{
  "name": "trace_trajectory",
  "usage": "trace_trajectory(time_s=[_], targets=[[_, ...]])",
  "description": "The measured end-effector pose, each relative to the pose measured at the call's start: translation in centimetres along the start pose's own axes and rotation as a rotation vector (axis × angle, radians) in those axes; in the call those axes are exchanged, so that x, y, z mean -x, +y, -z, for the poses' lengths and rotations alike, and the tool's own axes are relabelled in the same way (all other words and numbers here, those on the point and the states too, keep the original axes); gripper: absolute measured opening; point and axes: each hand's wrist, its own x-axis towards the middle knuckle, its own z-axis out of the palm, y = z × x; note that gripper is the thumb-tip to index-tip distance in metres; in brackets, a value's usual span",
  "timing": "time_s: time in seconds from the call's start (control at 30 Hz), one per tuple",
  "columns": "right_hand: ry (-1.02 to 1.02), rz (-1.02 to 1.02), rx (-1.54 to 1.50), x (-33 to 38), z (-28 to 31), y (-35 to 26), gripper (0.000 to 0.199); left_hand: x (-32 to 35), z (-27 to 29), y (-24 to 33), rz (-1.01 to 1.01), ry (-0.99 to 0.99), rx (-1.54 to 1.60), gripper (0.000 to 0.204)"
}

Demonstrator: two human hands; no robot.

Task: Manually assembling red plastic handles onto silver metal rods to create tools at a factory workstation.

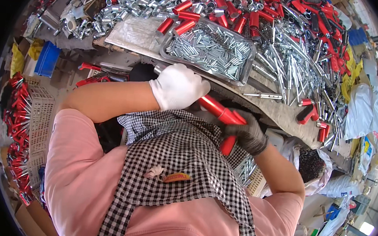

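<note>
A red tubular hand tool (pixel 214 106) with a side handle (pixel 228 145) lies slantwise in front of my apron; I cannot make out its exact kind. My left hand (pixel 180 88), in a white glove, is closed around its upper left part. A short bright metal end (pixel 158 69) sticks out past that fist on the left. My right hand (pixel 246 132), in a dark grey glove, wraps the tool where the handle joins the body. The gloves hide part of the tool.
On the bench edge ahead stands a clear tray (pixel 245 73) of small metal pins. Behind it lie heaps of silver collars (pixel 145 1), red tubes (pixel 254 21) and metal rods (pixel 286 63). A crate (pixel 41 119) stands at left beside many red tools (pixel 16 126). Plastic bags (pixel 362 109) hang at right.
</note>
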Motion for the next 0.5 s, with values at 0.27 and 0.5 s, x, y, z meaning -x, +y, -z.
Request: trace_trajectory(time_s=[0.27,0.5], targets=[[-0.038,0.513,1.401,-0.9,1.0,-2.4,0.05,-0.3,0.8,0.1,0.26,-0.881,0.83,0.03],[-0.059,-0.181,-0.995,-2.0,-3.4,1.3,0.05,-2.2,-0.3,-3.2,-0.124,0.211,-0.19,0.009]])
